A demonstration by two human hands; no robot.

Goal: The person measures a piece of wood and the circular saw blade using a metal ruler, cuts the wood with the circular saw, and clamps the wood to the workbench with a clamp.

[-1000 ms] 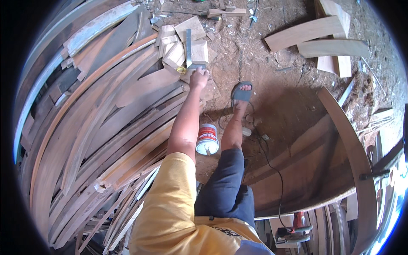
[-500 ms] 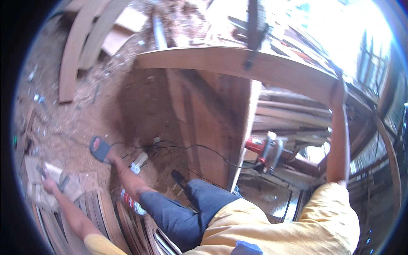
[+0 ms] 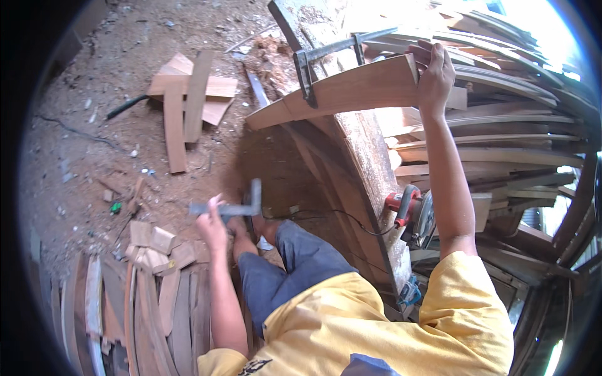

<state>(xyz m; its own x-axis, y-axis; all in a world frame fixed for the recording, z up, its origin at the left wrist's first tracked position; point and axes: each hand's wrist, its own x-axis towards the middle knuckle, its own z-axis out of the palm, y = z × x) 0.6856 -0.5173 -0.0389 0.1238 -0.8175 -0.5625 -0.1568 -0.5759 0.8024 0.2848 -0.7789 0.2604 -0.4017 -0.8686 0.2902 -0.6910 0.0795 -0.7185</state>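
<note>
A curved wooden board [image 3: 357, 84] lies across a bench top, pressed by a dark metal bar clamp [image 3: 305, 78] near its middle. At the board's right end is my right hand [image 3: 437, 78], its palm side against the end and its fingers stretched upward. My left hand [image 3: 213, 224] is closed around a second grey metal bar clamp [image 3: 235, 209], L-shaped and somewhat blurred, held low above the floor left of the bench. A red circular saw [image 3: 411, 210] with a black handle rests on the bench's right side, near my right forearm.
The long wooden bench [image 3: 370, 163] slants down the middle. Stacked curved planks [image 3: 501, 131] fill the right; more strips [image 3: 150, 313] stand at lower left beside a pile of offcuts [image 3: 153, 247]. Loose boards [image 3: 194, 94] lie on the dirt floor. A teal tool [image 3: 410, 292] sits at the bench's near end.
My left hand has come up and right from the offcut pile with the clamp in it. The view has turned; my right hand stays at the board's end, its fingers now stretched.
</note>
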